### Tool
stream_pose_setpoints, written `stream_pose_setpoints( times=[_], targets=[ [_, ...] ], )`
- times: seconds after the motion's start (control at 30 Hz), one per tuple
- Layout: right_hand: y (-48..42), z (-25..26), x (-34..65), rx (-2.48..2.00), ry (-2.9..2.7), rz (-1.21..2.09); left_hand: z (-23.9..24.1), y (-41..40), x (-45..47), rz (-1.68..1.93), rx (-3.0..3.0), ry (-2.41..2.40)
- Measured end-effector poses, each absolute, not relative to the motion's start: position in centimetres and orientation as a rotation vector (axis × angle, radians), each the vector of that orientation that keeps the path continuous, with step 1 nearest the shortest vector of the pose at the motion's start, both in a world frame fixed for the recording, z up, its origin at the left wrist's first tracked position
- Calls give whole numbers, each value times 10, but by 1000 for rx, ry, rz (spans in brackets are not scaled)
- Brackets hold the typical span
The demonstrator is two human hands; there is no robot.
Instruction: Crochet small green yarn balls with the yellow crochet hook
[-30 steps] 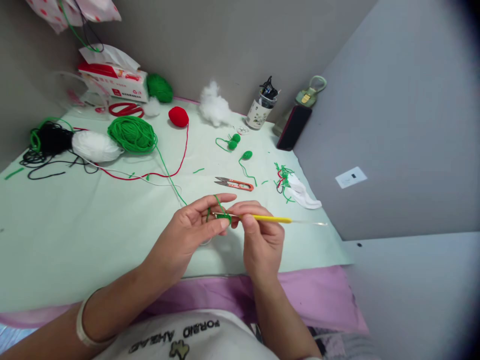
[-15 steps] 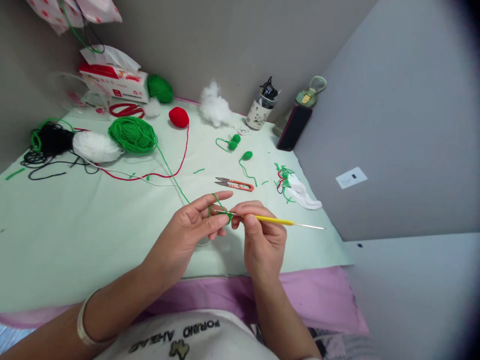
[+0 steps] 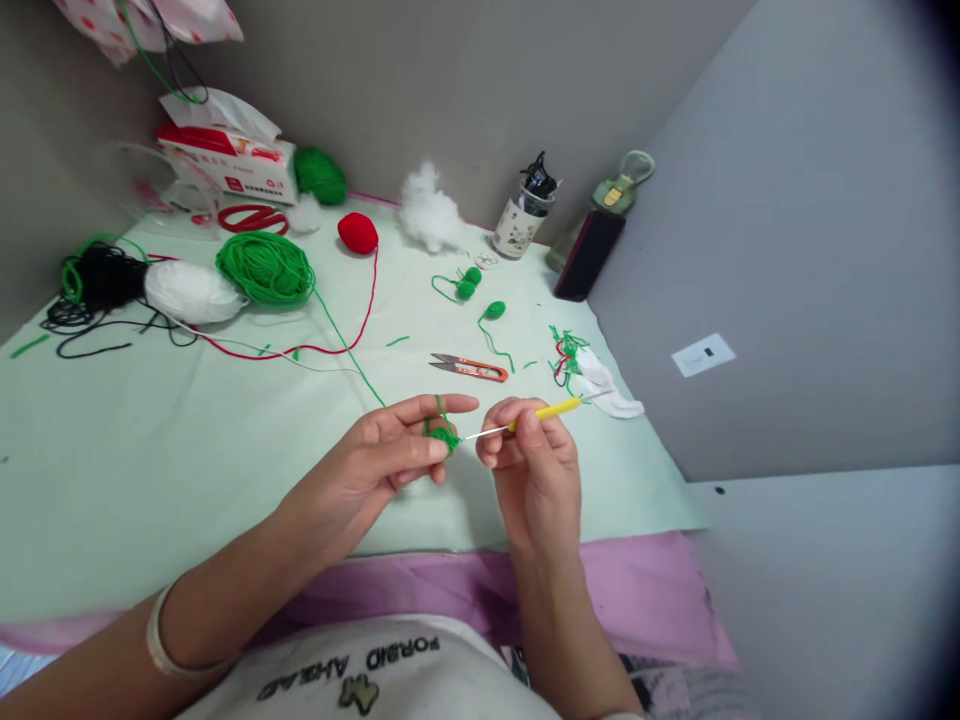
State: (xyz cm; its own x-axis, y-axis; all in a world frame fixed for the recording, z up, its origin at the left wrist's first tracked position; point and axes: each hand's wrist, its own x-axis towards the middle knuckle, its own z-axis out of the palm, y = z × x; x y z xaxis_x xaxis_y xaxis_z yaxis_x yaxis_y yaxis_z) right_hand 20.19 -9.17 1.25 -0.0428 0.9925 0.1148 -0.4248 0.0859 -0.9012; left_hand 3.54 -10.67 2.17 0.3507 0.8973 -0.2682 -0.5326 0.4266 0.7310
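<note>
My left hand point(image 3: 390, 445) pinches a small green crochet piece point(image 3: 448, 440) between thumb and fingers, its index finger stretched out with green yarn looped over it. My right hand point(image 3: 536, 450) is closed around the yellow handle of a crochet hook point(image 3: 556, 409). The hook's thin metal tip points left and meets the right edge of the green piece. From my left hand the working strand runs up to a green yarn skein point(image 3: 266, 268). Just beyond my hands lie orange thread snips point(image 3: 480, 370), with a green crocheted ball point(image 3: 495, 310) and its tail behind them.
White yarn point(image 3: 193, 292), black yarn point(image 3: 112, 278) and red scissors point(image 3: 253, 219) lie left. A red ball point(image 3: 358, 233), white stuffing point(image 3: 430, 210), a pen jar point(image 3: 523, 220) and a phone point(image 3: 590, 255) stand farther back. Green scraps point(image 3: 570, 347) and white cloth point(image 3: 611, 390) lie right.
My right hand has drawn the hook to the right and tilted its handle end upward. The hook's tip moved from across the left fingers to the green piece's edge.
</note>
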Motion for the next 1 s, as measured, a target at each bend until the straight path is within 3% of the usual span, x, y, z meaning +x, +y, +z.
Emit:
stream_pose_setpoints(
  times=[0.27, 0.63, 1.0],
  targets=[
    [-95, 8, 197, -785, -1214, 1154, 24, -109, 41, 1088, 758, 813],
    [-92, 13, 196, -756, -1081, 1226, 25, -108, 38, 1064, 745, 849],
    [-99, 17, 203, -793, -1297, 1054, 23, -109, 36, 1090, 775, 927]
  ],
)
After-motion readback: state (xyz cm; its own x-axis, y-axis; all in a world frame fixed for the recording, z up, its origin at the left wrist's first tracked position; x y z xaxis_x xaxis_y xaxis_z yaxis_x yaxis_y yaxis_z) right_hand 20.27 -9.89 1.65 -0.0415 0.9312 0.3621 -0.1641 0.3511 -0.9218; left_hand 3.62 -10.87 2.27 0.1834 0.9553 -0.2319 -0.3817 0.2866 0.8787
